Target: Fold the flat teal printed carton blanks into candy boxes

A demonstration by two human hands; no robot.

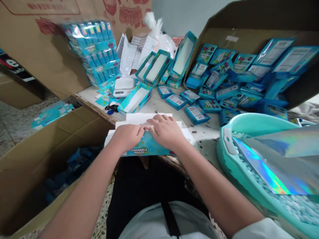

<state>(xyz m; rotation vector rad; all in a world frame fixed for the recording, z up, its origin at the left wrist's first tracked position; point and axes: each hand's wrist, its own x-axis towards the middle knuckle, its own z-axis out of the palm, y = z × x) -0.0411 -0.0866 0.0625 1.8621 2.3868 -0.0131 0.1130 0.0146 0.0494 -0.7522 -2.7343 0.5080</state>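
Note:
Both my hands rest on a flat blue carton blank (147, 147) printed "CARAMELO MACIZO" at the near edge of the table (204, 132). My left hand (128, 136) is curled, its fingers pressing the blank's flap down. My right hand (165, 130) lies on the blank beside it, fingers bent and close together, their tips touching the left hand. White flaps (139, 119) of the blank stick out beyond my fingers.
Several small blue boxes (196, 114) lie across the table and spill from a tilted cardboard box (249, 36). Open display trays (136, 98), a white scale (123, 87), wrapped packs (96, 49), a teal basin (249, 126) with holographic film, and a cardboard box (37, 146) on my left.

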